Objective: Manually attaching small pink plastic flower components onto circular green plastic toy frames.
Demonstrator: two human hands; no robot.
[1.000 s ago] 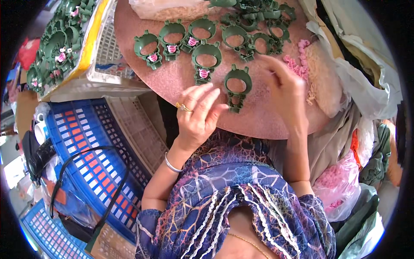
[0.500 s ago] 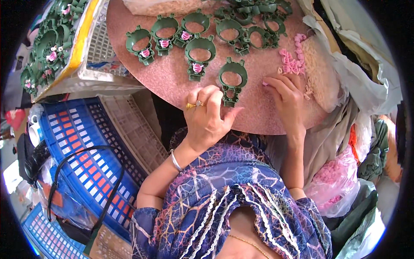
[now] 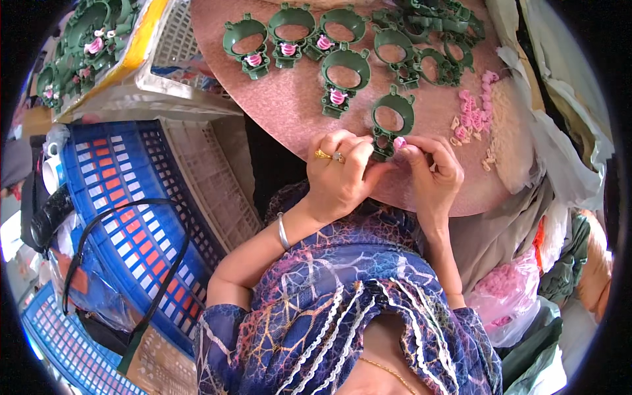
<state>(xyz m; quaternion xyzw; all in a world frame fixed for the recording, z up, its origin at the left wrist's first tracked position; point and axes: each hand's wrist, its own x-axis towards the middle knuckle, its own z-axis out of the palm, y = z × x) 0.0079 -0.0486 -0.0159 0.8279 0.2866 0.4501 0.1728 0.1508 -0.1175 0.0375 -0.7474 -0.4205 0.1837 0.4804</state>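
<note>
My left hand [image 3: 342, 172] is closed on the lower end of a green plastic ring-shaped part [image 3: 393, 112] near the table's front edge. In my right hand [image 3: 436, 172], a small pink piece [image 3: 399, 142] is pinched between thumb and finger, right beside the green part's lower end; whether they touch I cannot tell. Farther back stand several like green parts, such as one [image 3: 345, 70] with a pink-and-white striped piece [image 3: 338, 97] fixed on its lower section. To the right of my right hand lies a loose group of pink pieces [image 3: 473, 115] with small cream pieces [image 3: 460, 133].
The round pinkish table [image 3: 289, 108] carries more green parts [image 3: 434, 26] at the back right and a pale heap [image 3: 510, 125] on its right side. A crate of green parts [image 3: 92, 39], a blue basket [image 3: 131, 224] and a bag of pink pieces [image 3: 503, 289] surround it.
My right hand has come left from the pink pieces to the green part, bringing a pink piece. My left hand stays at that part's lower end. The whole view has shifted.
</note>
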